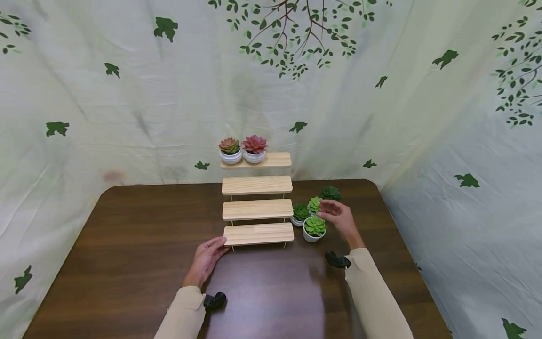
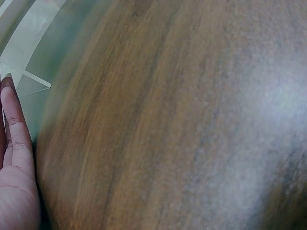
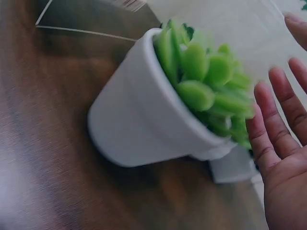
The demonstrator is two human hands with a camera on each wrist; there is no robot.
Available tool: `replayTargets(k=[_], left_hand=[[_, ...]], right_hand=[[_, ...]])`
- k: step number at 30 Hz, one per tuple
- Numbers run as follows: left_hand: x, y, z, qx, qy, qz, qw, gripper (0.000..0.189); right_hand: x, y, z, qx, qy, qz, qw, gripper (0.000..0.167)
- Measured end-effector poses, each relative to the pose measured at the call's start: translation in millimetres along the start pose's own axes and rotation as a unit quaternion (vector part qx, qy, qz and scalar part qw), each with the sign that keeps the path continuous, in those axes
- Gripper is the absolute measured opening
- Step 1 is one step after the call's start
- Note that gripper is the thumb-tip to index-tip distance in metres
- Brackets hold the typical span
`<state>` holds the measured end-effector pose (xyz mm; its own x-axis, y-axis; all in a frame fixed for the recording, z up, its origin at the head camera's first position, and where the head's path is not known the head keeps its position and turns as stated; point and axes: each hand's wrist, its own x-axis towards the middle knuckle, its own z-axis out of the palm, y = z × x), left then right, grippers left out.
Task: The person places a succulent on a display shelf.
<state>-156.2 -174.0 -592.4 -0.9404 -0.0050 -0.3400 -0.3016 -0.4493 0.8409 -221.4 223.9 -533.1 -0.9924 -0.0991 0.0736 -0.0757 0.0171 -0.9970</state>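
A stepped display stand with pale wood shelves (image 1: pixel 258 234) stands on the dark table. My left hand (image 1: pixel 205 259) touches the left end of its lowest shelf; in the left wrist view the visible fingers (image 2: pixel 17 127) are fairly straight. To the right of the stand, my right hand (image 1: pixel 337 216) is beside a cluster of potted succulents, its fingers (image 3: pixel 283 108) spread. Nearest it are a bright green succulent in a white pot (image 1: pixel 314 229) and a smaller light green one (image 1: pixel 314 205). A dark green succulent (image 1: pixel 301 213) sits left of them, and another (image 1: pixel 330 193) behind.
On the top shelf stand a reddish-green succulent (image 1: pixel 229 147) and a pink-red succulent (image 1: pixel 255 146), both in white pots. A pale leaf-printed cloth (image 1: pixel 186 103) hangs behind the brown table (image 1: pixel 139 245) and along its right side.
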Motion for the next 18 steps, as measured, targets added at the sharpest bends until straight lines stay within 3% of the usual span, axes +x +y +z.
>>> replayTargets(k=[7,18], left_hand=[[-0.3,-0.1,-0.5,0.008,-0.002,0.009,0.9999,0.016],[-0.3,-1.1,2.1,0.007,0.003,0.000,1.0000,0.015]], right_hand=[[-17.3,18.6,-4.6,0.034,0.009,0.004,0.9994,0.047],[-28.9,39.3,-3.1,0.004,-0.013,0.027,0.9995,0.068]])
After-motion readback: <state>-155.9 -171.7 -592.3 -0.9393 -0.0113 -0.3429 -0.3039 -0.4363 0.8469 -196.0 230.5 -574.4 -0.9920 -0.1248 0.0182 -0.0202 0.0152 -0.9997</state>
